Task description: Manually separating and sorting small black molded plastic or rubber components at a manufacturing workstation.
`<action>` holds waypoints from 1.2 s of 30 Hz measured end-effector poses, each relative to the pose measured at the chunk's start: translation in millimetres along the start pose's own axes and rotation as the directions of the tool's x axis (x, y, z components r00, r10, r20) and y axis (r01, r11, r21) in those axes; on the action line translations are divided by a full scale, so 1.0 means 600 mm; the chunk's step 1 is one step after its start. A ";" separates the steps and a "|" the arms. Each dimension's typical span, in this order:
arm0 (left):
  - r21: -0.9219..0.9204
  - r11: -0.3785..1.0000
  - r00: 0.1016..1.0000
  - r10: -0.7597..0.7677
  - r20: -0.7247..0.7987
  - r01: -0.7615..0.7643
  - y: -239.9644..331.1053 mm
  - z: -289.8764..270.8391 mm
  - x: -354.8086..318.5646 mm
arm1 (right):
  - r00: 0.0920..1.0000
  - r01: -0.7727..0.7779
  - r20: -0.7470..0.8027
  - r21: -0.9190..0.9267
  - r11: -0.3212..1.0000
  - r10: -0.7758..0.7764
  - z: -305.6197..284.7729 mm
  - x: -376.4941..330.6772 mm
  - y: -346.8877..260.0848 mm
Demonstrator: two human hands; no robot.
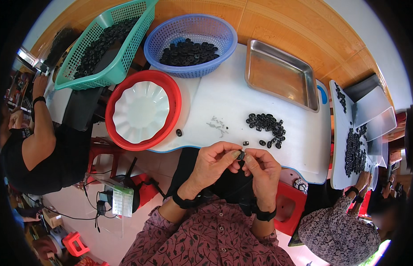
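Note:
At the table's near edge my left hand [216, 162] and my right hand [262, 173] meet, fingertips pinched together. Between them is a small black oval part [240, 155], mostly covered by my fingers. Just beyond my fingertips one more small black part [246, 143] lies on the white table. A loose pile of black oval parts [267, 125] is spread to the right of that. Tiny clear or whitish pieces [218, 126] are scattered left of the pile. Another single black part [179, 132] rests near the red basin.
A red basin [175, 104] holds a white fluted bowl [142, 111] at left. Behind are a blue-purple basket [155, 48] and a green basket [126, 55] of black parts. A metal tray [282, 73] sits back right. People work at both sides, one beside a second table [339, 168].

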State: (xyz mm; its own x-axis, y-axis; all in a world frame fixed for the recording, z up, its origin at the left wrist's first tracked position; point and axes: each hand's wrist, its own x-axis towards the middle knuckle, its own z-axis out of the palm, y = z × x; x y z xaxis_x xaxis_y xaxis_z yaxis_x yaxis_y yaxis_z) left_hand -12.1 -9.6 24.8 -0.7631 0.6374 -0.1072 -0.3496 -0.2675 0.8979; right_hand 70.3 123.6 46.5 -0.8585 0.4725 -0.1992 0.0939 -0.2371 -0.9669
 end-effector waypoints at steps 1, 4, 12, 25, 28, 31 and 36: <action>0.020 1.000 1.000 0.012 0.005 -0.012 -0.001 0.000 0.000 | 0.999 0.031 0.016 -0.015 0.999 -0.031 0.001 -0.001 0.000; 0.066 0.996 0.997 0.061 0.039 -0.063 -0.003 -0.001 0.000 | 0.998 0.062 0.022 -0.039 0.997 -0.061 0.000 0.000 0.002; 0.133 0.983 0.987 0.111 0.112 -0.125 -0.002 -0.005 -0.001 | 1.000 0.023 0.007 -0.001 1.000 -0.023 0.001 0.000 -0.002; -0.012 0.997 0.986 -0.068 0.154 0.070 -0.009 -0.014 -0.004 | 0.999 -0.035 0.009 0.092 0.995 0.035 -0.002 0.002 0.008; -0.039 0.997 0.988 -0.067 0.140 0.073 -0.009 -0.011 -0.003 | 0.999 -0.035 0.004 0.095 0.995 0.034 -0.001 0.004 0.009; -0.026 0.998 0.991 -0.046 0.123 0.049 -0.007 -0.016 -0.001 | 1.000 -0.026 -0.007 0.093 0.995 0.027 0.001 0.004 0.013; 0.052 0.999 0.996 -0.009 -0.085 0.013 0.029 -0.048 0.033 | 0.996 0.015 -0.091 0.018 1.000 -0.013 -0.007 0.010 0.023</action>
State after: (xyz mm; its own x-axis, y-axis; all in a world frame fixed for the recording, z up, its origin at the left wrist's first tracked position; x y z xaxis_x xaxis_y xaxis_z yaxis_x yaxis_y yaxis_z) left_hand -49.1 -22.6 26.0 -0.8034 0.5759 -0.1513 -0.3313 -0.2211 0.9173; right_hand 68.6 127.0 31.4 -0.8102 0.5510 -0.2000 0.0718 -0.2454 -0.9668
